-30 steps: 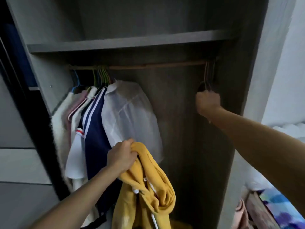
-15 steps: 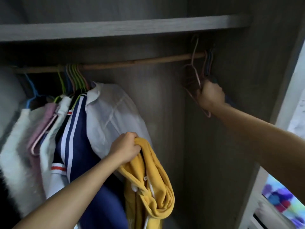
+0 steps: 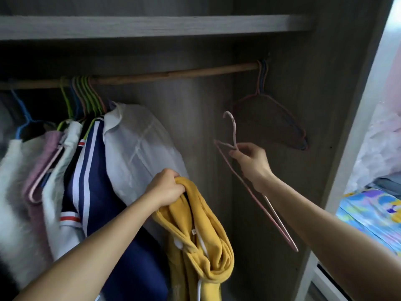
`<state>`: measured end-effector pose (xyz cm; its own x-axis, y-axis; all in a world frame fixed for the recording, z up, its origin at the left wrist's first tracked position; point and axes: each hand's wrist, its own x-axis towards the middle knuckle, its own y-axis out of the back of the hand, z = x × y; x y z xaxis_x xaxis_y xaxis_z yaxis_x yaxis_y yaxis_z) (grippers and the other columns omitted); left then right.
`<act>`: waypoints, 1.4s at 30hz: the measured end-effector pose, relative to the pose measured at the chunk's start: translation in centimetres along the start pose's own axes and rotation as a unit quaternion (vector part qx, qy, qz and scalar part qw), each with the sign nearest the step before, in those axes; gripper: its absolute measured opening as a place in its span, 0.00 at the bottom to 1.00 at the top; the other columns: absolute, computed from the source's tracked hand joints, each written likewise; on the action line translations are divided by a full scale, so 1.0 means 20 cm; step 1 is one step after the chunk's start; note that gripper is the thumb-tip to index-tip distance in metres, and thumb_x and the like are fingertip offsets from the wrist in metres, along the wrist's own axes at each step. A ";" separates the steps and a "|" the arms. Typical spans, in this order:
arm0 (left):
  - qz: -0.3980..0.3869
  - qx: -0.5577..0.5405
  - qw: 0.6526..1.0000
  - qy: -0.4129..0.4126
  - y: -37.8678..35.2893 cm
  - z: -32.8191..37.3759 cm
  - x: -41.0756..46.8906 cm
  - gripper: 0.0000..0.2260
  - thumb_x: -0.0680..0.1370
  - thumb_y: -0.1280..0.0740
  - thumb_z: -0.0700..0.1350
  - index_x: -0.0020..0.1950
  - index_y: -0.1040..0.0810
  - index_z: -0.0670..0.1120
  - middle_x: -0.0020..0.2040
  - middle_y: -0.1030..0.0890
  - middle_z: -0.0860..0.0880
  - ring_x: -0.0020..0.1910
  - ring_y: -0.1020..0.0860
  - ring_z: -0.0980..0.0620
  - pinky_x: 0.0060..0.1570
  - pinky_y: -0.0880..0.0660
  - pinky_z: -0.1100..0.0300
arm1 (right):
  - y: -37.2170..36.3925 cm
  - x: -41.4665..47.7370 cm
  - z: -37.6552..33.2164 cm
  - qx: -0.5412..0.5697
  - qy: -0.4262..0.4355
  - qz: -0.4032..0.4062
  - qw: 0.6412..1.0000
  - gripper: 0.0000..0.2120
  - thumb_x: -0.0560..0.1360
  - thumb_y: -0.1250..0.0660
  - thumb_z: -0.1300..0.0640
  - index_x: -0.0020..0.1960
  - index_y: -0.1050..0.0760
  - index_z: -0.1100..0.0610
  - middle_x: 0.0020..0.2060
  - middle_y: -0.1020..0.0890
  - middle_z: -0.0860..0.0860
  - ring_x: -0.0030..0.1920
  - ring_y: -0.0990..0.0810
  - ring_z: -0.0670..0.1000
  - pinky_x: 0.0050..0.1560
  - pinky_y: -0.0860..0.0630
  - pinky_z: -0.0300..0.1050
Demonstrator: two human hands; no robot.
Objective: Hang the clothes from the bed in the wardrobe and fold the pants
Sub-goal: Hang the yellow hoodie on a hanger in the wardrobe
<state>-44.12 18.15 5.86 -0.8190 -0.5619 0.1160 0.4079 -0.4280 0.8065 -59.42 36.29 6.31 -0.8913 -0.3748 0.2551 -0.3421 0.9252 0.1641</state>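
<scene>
Head-camera view into an open wardrobe [image 3: 195, 127], with two bare forearms reaching in from the near edge.

Nearest, the left hand [image 3: 167, 187] has its fingers [image 3: 178, 185] curled tight round a bunched handful of a yellow hoodie [image 3: 201, 235], which droops below the fist with white drawstrings showing. It is not on any hanger yet.

To the right and slightly farther, the right hand [image 3: 251, 161] holds a pink wire hanger [image 3: 234, 132]. Thumb and fingertips pinch it at the neck just under the hook, and the other fingers are loosely curled. The hanger tilts, its long end pointing down and near.

Likely trouble: such a light pinch could let the hanger twist or drop once the heavy, crumpled hoodie is threaded on. A drawstring or the hood might also snag on the wire.

At the near right, outside the wardrobe, is a bed [image 3: 373, 211] with a bright patterned cover.

Farther in on the left, hung clothes crowd together, including a white shirt [image 3: 138, 148] and a navy striped top [image 3: 95, 181]. The shirt hangs just behind the left hand, so it could get knocked. Above runs a wooden rail [image 3: 173, 73], bare in the middle. Spare hangers [image 3: 260, 83] hang at its far right end, under a shelf [image 3: 152, 27].
</scene>
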 end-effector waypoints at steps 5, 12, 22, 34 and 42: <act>0.032 0.003 0.998 0.051 0.02 0.06 -0.12 0.10 0.62 0.38 0.50 0.37 0.24 0.46 0.37 0.19 0.48 0.41 0.20 0.45 0.46 0.21 0.50 | 0.12 -0.14 0.04 0.110 -0.023 -0.014 0.994 0.13 0.75 0.30 0.46 0.43 0.20 0.55 0.24 0.28 0.48 0.25 0.31 0.48 0.25 0.36 0.40; 0.092 -0.010 0.989 0.115 0.00 0.23 -0.38 0.08 0.66 0.35 0.47 0.37 0.21 0.44 0.36 0.18 0.47 0.40 0.20 0.45 0.46 0.21 0.51 | 0.34 -0.37 -0.09 0.253 -0.046 0.004 0.966 0.20 0.77 0.32 0.47 0.31 0.22 0.57 0.20 0.30 0.47 0.22 0.35 0.45 0.22 0.40 0.37; 0.141 -0.125 0.962 0.197 -0.01 0.34 -0.74 0.07 0.68 0.32 0.44 0.42 0.18 0.43 0.38 0.17 0.45 0.40 0.19 0.45 0.38 0.23 0.57 | 0.36 -0.66 -0.21 0.490 -0.147 -0.018 0.859 0.21 0.76 0.32 0.42 0.32 0.31 0.54 0.24 0.35 0.47 0.24 0.40 0.44 0.26 0.44 0.39; 0.255 -0.169 0.934 0.184 0.49 0.29 -1.03 0.03 0.64 0.32 0.42 0.34 0.20 0.44 0.31 0.21 0.43 0.33 0.22 0.46 0.37 0.25 0.55 | 0.13 -0.99 0.15 0.203 0.035 -0.168 0.964 0.25 0.71 0.34 0.40 0.24 0.28 0.56 0.21 0.32 0.51 0.24 0.34 0.47 0.27 0.36 0.39; 0.283 -0.029 0.924 0.256 0.54 -0.09 -1.18 0.06 0.62 0.26 0.38 0.34 0.19 0.47 0.33 0.19 0.46 0.37 0.20 0.46 0.35 0.28 0.62 | 0.15 -0.98 0.16 0.041 0.132 -0.311 0.940 0.24 0.75 0.33 0.45 0.27 0.28 0.59 0.22 0.31 0.48 0.25 0.33 0.46 0.28 0.36 0.39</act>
<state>-19.67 25.55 10.74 -0.1748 -0.9623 0.2086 0.7457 0.0089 0.6662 -43.85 46.67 -1.27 -0.4103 -0.8364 0.3634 -0.8040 0.5198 0.2887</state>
